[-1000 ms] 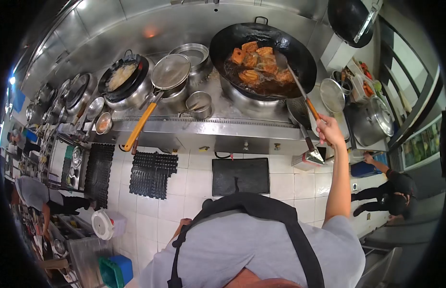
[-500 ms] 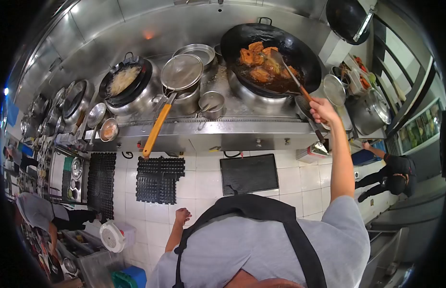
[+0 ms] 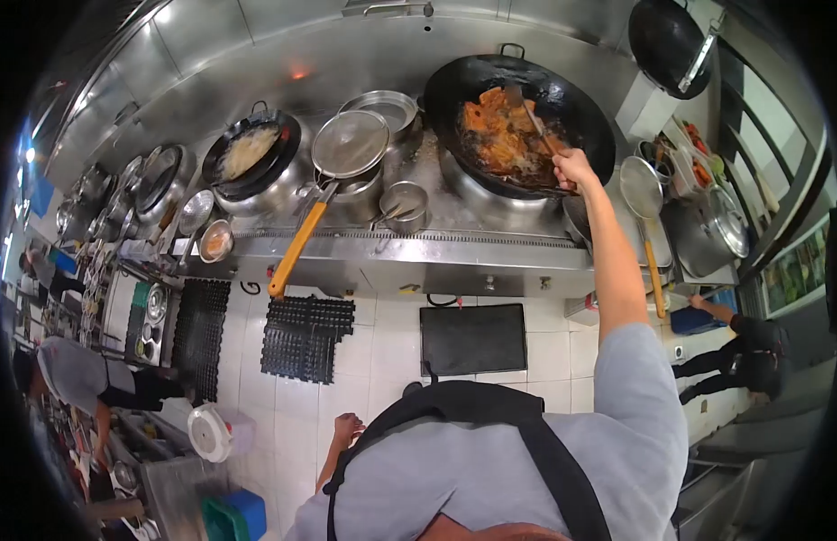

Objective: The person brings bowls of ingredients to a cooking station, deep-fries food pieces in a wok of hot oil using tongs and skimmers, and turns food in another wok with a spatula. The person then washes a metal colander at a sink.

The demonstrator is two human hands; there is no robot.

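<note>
In the head view, my right hand (image 3: 573,171) is closed round the wooden handle of a wok spatula (image 3: 544,132). The spatula reaches down into a big black wok (image 3: 578,83), its blade against large browned pieces of food (image 3: 492,122) in dark bubbling liquid, probably oil. What kind of food it is I cannot make out. Low beside my body, my left hand (image 3: 348,427) hangs with its fingers curled in and nothing visible in them, over the tiled floor and away from the stove.
A smaller wok (image 3: 279,135) with pale frothy contents stands left on the stove. Between the woks, a strainer with a yellow handle (image 3: 298,248) rests on a pot, its handle jutting past the front edge. Another strainer (image 3: 641,187) lies right. Co-workers (image 3: 85,374) (image 3: 747,356) stand both sides.
My right hand has moved forward and left over the big wok, pushing the spatula deeper among the food pieces, which have shifted together. My left hand stays low. The view has shifted slightly.
</note>
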